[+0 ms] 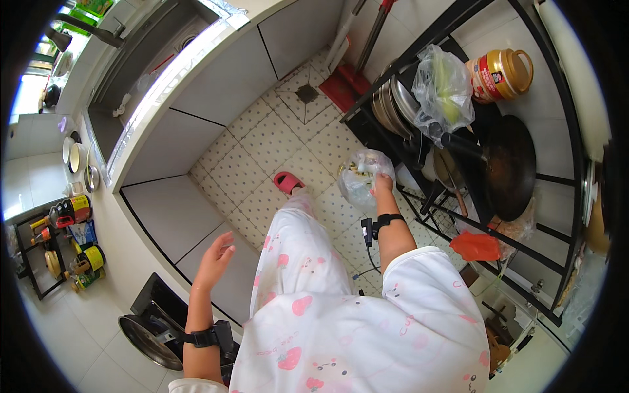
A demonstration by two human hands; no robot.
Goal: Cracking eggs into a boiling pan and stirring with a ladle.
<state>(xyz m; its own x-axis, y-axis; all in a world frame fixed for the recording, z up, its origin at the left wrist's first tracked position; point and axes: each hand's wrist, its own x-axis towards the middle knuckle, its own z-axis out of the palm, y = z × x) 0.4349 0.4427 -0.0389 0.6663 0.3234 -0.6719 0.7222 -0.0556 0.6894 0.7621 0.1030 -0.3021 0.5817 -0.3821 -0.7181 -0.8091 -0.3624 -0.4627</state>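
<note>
My right hand (383, 183) grips a clear plastic bag (355, 182) by its upper part, over the tiled floor. White and yellowish-green scraps show through the plastic, too blurred to name. My left hand (215, 260) hangs in the air in front of the grey cabinet doors (177, 211), fingers apart and nothing in it. A pink slipper (287, 182) is on my one visible foot, to the left of the bag.
To the right stands a black metal rack (555, 182) with a wok (511, 167), stacked steel lids (395, 105) and a bag of green vegetables (444, 93). A red dustpan (344, 88) rests in the corner near a floor drain (307, 93). A sink (108, 98) lies at upper left.
</note>
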